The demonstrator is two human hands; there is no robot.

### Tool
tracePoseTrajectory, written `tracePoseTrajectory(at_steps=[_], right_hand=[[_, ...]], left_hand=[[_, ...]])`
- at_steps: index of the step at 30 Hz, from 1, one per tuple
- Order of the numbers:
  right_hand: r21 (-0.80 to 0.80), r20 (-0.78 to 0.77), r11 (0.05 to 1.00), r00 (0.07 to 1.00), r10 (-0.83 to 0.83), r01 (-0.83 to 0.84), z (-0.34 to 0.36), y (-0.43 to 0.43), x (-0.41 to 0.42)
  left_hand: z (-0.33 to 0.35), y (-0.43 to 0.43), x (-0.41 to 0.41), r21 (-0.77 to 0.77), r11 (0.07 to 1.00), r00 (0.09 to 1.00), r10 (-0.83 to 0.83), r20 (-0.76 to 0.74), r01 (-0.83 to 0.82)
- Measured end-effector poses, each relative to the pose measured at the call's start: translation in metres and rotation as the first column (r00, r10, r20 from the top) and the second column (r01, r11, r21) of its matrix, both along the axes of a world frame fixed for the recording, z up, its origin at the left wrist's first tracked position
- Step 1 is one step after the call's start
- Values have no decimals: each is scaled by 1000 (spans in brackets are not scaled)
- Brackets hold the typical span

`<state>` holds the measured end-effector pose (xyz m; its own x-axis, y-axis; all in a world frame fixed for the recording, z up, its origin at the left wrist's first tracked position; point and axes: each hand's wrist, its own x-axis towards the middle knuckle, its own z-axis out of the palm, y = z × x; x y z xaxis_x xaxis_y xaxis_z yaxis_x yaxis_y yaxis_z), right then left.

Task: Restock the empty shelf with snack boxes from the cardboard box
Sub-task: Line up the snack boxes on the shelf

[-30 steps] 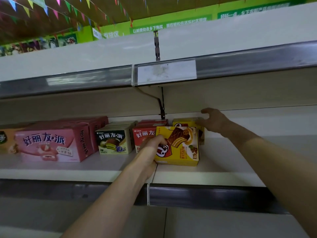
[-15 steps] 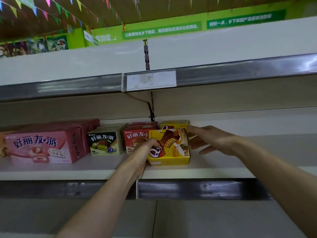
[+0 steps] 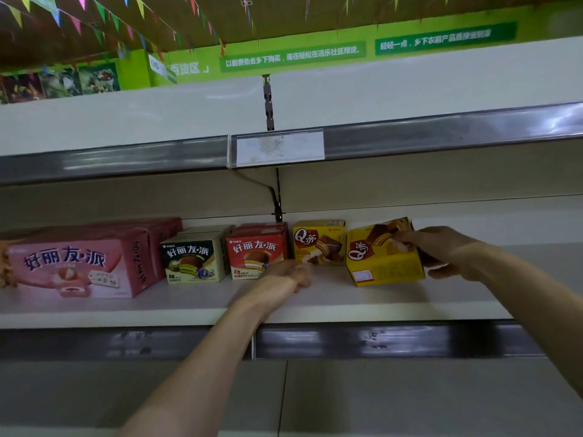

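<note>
A tilted yellow snack box [image 3: 383,257] is gripped at its right end by the right hand [image 3: 441,250], just right of an upright yellow box [image 3: 318,242]. The left hand [image 3: 291,274] is rested loose and empty before the red box [image 3: 257,255]. Bare shelf [image 3: 457,298] is left open rightward to the front edge.

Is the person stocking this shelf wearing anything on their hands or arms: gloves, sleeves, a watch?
No. The left hand and right hand are bare: no gloves, no rings that I can make out. The left forearm and right forearm are uncovered as far as the frame shows, with no sleeve, watch or bracelet.
</note>
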<state>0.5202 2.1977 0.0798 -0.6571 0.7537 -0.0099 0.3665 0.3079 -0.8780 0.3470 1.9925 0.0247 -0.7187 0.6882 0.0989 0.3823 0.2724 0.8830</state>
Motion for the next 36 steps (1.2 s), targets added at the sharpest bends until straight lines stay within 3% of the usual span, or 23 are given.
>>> tracePoseTrajectory(at_steps=[6, 28, 36], right_hand=[[-22, -111, 1000, 994, 2, -4, -2, -8, 2], [-60, -128, 979, 975, 184, -192, -16, -22, -10], [-68, -155, 960, 954, 258, -271, -23, -33, -21]], left_hand=[[-2, 1, -3, -11, 1000, 1000, -5, -16, 5], [-2, 0, -2, 10, 998, 996, -66, -63, 67], [0, 0, 1, 48, 991, 992, -128, -6, 128]])
